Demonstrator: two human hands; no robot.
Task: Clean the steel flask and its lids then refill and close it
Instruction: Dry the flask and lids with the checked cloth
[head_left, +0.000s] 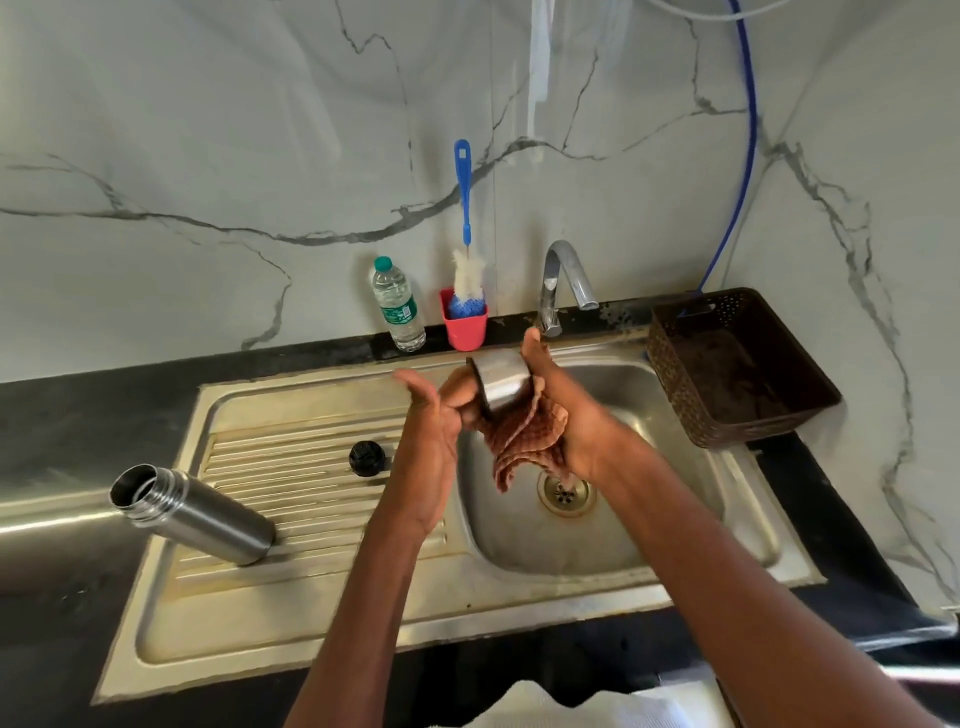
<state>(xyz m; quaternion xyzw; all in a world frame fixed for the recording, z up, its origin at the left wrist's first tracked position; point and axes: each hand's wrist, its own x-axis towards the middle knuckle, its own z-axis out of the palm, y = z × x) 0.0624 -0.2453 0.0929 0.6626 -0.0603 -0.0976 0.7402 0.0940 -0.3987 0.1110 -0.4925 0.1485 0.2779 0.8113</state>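
The hands met over the sink bowl (597, 540). The right hand (566, 415) cradled a brown cloth (519, 441) and curled round a steel cup lid (501, 382), thumb raised over its far side, so the cloth sat pressed against the metal for wiping. The left hand (428, 415) had its thumb lifted and palm turned inward; its fingers seemed to reach into the cup lid's mouth to steady it, though they were hidden behind the rim and I could not tell whether they gripped. Holding the work above the bowl probably let drips fall toward the drain (565, 492).

At nine o'clock from the hands, the steel flask (192, 512) stood open on the ribbed drainboard (291, 467), likely left uncapped for washing and refilling. A black inner lid (368, 457) lay on the same ribs, between flask and bowl, apart from both.

Farther back, at twelve o'clock, a tap (563, 280) arched over the bowl. At eleven o'clock a water bottle (399, 304) stood just beside a red holder (464, 325) carrying a blue bottle brush (466, 244). A brown basket (737, 364) rested on the table at two o'clock.
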